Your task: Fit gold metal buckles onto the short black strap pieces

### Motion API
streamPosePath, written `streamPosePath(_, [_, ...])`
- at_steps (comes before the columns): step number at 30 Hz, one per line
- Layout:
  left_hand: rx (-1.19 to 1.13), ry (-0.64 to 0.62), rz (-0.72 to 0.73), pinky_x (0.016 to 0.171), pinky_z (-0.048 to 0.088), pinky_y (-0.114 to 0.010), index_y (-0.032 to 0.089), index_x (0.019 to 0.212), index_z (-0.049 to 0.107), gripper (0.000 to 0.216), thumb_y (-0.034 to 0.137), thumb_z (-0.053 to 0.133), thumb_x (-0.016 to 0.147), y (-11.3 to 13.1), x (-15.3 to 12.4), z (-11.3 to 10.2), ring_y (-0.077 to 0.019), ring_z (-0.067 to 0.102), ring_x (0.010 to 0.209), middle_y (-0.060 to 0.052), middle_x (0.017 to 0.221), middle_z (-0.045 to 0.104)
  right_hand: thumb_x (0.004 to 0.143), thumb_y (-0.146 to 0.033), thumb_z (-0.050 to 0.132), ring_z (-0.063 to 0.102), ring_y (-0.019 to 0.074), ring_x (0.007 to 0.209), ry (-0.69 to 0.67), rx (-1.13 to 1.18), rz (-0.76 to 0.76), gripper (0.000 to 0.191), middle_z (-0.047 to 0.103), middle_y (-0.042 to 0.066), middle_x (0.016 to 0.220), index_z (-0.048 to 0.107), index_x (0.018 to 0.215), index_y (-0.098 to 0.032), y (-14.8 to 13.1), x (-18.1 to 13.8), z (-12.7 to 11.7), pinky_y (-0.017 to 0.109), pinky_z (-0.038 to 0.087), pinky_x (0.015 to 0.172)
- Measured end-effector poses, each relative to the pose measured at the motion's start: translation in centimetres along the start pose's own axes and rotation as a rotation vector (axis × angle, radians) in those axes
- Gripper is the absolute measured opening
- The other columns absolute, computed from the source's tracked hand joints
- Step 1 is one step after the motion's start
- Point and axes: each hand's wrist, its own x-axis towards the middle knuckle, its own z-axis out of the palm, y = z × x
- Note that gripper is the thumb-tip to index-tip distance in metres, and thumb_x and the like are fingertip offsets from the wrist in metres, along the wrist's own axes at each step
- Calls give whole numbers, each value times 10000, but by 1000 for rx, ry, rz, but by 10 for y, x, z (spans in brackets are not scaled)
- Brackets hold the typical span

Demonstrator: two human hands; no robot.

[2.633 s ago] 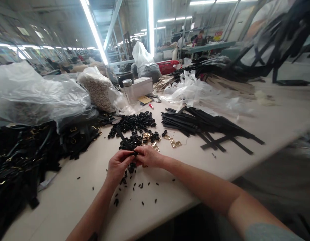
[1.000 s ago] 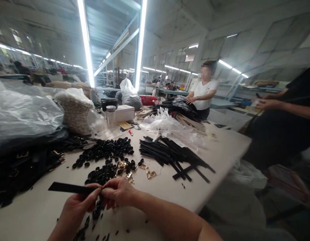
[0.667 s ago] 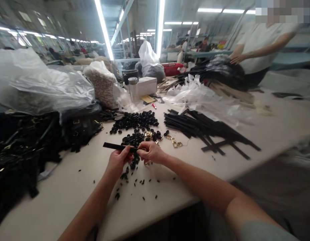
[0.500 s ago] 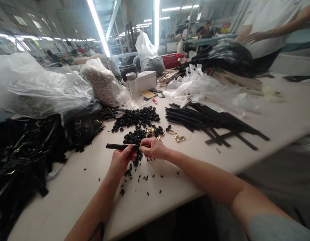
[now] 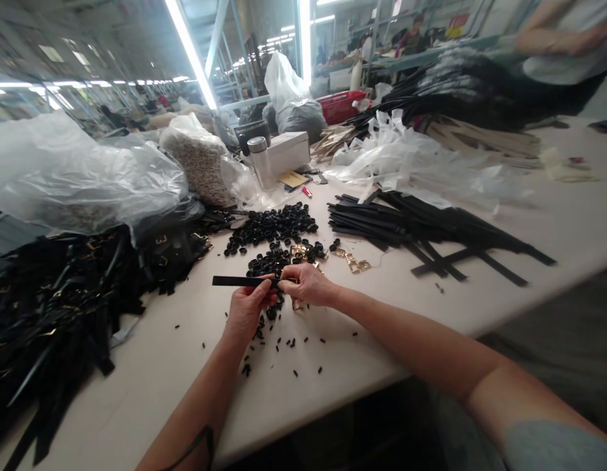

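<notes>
My left hand (image 5: 249, 303) pinches a flat black strap (image 5: 235, 281), whose free end points left over the table. At the strap's other end, my right hand (image 5: 308, 284) is closed with its fingertips touching the left hand's. Something gold-coloured shows at the right fingertips, too small to make out. Just behind both hands lies a heap of small black rings (image 5: 274, 229). Gold buckles (image 5: 355, 263) are scattered to the right of the heap. Tiny black pieces (image 5: 278, 343) are strewn on the table nearer to me.
Black straps (image 5: 421, 229) lie piled on the right of the table (image 5: 406, 327). To the left is a large heap of black straps with gold hardware (image 5: 63, 294), under clear plastic bags (image 5: 87, 176). A bottle (image 5: 259, 160) and white box (image 5: 288, 150) stand behind. A co-worker (image 5: 563, 46) is at back right.
The view has shifted slightly, so things on the table appear a little further right. Both hands keep the strap in much the same hold. The co-worker has moved to the right.
</notes>
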Motion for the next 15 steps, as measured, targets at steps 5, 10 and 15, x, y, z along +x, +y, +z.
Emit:
streamPosePath(5, [-71,-16,-43,512,481,-197,102,909,735,492,395,866,537,1,-8,5,-100,593,513,-64,685,688,805,-353,512,424,74,410,-12,-11,-19,213,489,-45,490,550,703,-171,-4,-6,1,180,318,401])
streamPosePath(10, [-208,-96,-58,545,491,-214,98,933,732,524,373,877,511,0,1,6,-111,607,544,-80,747,686,765,-493,560,428,103,427,25,-38,-28,310,482,-25,488,585,722,-187,0,4,-2,208,344,401])
streamPosePath(15, [-198,-131,-76,558,500,-236,101,963,731,576,378,887,483,2,0,0,-126,616,545,-74,730,680,701,-589,611,464,138,418,-10,6,-8,376,501,3,468,610,715,-214,7,6,0,243,392,394])
